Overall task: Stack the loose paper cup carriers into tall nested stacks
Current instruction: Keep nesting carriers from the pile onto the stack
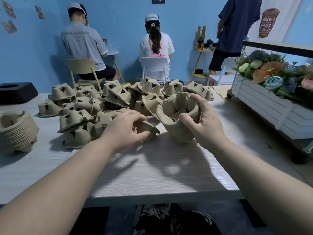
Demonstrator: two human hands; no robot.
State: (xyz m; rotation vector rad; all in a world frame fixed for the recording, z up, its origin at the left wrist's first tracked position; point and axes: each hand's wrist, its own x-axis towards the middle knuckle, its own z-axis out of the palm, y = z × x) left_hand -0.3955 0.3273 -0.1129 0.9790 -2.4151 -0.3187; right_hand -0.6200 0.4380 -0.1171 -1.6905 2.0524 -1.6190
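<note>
Right hand [205, 121] grips a short nested stack [177, 119], fingers wrapped round it; left hand [127, 129] closes on one loose carrier [149, 130]. Roughly twenty carriers [108, 100] heaped behind, one finished stack [17, 128] left; near tabletop [152, 170] bare.

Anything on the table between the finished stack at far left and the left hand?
Yes: head view shows loose carriers between the nested stack and left hand.

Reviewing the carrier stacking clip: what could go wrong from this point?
1. The right hand holds its nested stack tilted and squeezed; the carriers could deform or jam.
2. The left hand grabs a carrier beside the loose pile; leaning neighbours may topple.
3. The finished stack lies on its side, so it may roll.
</note>
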